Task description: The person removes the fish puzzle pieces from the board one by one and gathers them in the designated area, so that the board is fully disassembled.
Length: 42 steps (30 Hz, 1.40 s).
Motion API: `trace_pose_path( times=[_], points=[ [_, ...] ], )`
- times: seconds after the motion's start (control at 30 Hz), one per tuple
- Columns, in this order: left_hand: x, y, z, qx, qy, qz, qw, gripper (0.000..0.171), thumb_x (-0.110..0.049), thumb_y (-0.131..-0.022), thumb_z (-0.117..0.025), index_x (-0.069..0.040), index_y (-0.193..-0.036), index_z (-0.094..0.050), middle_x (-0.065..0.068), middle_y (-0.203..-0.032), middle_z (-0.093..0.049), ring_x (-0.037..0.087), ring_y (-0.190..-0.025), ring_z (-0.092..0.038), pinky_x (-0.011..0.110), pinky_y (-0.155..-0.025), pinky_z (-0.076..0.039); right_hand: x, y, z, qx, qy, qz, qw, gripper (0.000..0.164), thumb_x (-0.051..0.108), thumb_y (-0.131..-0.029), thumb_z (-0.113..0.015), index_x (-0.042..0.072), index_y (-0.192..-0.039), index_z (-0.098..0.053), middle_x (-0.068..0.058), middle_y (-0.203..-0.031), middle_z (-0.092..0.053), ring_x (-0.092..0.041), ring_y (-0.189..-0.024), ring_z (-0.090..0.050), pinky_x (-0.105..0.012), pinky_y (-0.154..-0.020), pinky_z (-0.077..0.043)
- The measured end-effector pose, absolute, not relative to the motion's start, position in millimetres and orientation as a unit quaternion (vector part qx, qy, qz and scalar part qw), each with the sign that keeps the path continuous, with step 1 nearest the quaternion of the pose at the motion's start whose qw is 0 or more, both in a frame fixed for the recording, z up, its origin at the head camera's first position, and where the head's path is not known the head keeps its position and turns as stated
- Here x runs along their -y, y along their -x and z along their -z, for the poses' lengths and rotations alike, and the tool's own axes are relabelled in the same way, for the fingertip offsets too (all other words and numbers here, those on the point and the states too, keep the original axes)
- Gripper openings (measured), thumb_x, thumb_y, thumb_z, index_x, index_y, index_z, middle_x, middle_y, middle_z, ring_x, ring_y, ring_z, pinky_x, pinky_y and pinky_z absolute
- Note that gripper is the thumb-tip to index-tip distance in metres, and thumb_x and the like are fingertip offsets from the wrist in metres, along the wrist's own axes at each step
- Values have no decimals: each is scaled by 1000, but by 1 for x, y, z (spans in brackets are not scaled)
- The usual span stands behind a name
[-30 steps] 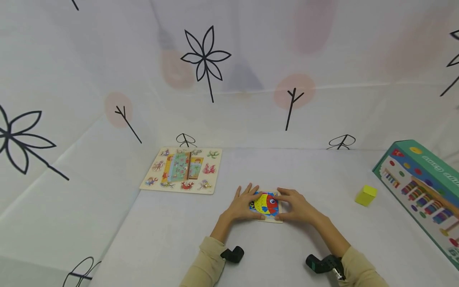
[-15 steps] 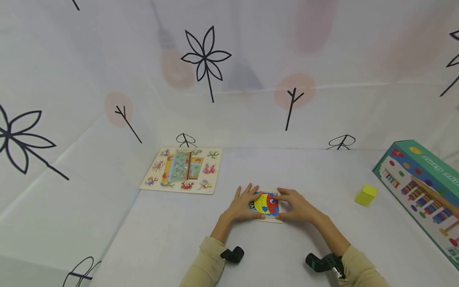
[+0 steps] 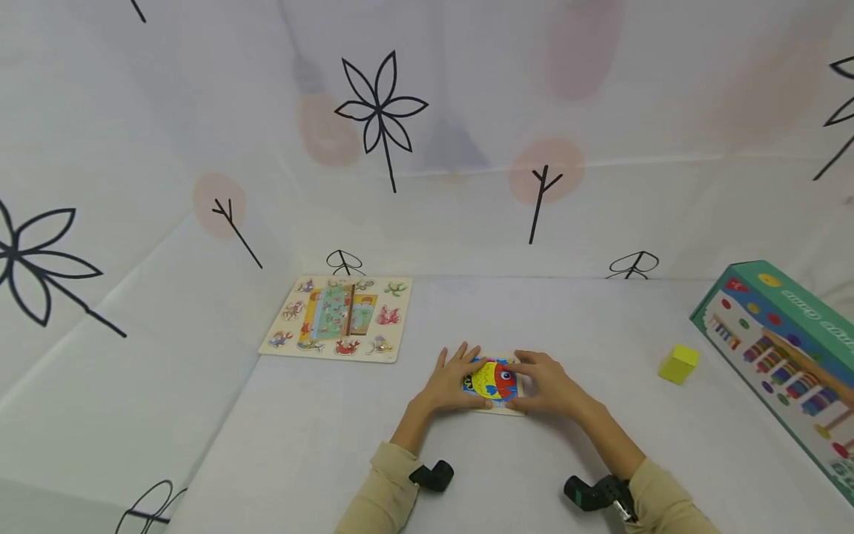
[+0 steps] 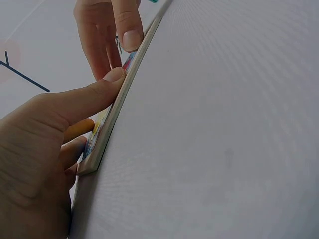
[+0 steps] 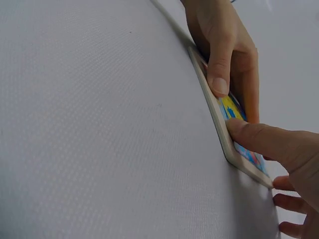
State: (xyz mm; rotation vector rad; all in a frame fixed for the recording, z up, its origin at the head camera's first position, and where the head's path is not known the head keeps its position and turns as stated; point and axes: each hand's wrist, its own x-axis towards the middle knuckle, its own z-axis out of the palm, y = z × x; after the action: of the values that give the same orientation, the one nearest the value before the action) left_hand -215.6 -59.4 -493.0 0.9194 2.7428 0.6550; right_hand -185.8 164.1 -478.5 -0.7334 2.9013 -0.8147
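A small wooden fish puzzle (image 3: pixel 494 381), with a yellow and red fish on blue, lies flat on the white table. From its left side my left hand (image 3: pixel 448 384) holds it, thumb on the near rim and fingers reaching over the far part. My right hand (image 3: pixel 548 384) spans the right side the same way, its thumb close to the left one. In the left wrist view, the left thumb (image 4: pixel 94 97) presses on the frame's top edge. The right thumb (image 5: pixel 256 137) touches the picture's near edge in the right wrist view. Both hands partly cover the puzzle.
A larger wooden board (image 3: pixel 394 337) with sea-animal pieces lies at the back left, cards or booklets on it. To the right sit a yellow block (image 3: pixel 679 364) and a long green toy box (image 3: pixel 774 348). A patterned white cloth (image 3: pixel 460 215) hangs behind the table.
The right thumb has slid slightly left along the puzzle's near edge. The left hand and the puzzle look unmoved; the head view has shifted a little.
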Motion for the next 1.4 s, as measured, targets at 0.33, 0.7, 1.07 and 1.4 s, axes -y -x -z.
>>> trace_pose_path(
  times=[0.33,0.7,1.07,1.4],
  points=[
    [60,216,495,-920,-313,-225,77,80,-47,-75,-72,-13,-141,-45,6,-152,-31,25,-144,-15,55,-114,-5,-159,187,477,-934,254,250,13,54,29,-73,-78,5,-120,-64,-25,-130,-51,-46,-120,-42,-69,-92,-35],
    [59,217,499,-921,-314,-219,67,79,-50,-75,-69,-16,-142,-44,4,-152,-32,23,-144,-16,54,-114,-6,-157,186,470,-936,255,241,38,54,27,-73,-79,1,-118,-64,-25,-126,-56,-46,-121,-46,-61,-97,-38],
    [58,215,502,-927,-305,-211,51,71,-51,-80,-63,-17,-140,-48,3,-150,-35,22,-143,-18,53,-114,-7,-158,181,472,-920,318,227,-19,31,20,-73,-80,1,-96,-74,-12,-98,-70,-30,-95,-64,-46,-84,-51],
    [57,218,505,-928,-299,-218,52,64,-52,-79,-66,-24,-135,-54,4,-150,-34,23,-144,-17,54,-114,-6,-155,173,480,-897,365,237,-81,11,12,-74,-78,6,-82,-75,0,-79,-70,-16,-75,-64,-31,-68,-54]
  ],
)
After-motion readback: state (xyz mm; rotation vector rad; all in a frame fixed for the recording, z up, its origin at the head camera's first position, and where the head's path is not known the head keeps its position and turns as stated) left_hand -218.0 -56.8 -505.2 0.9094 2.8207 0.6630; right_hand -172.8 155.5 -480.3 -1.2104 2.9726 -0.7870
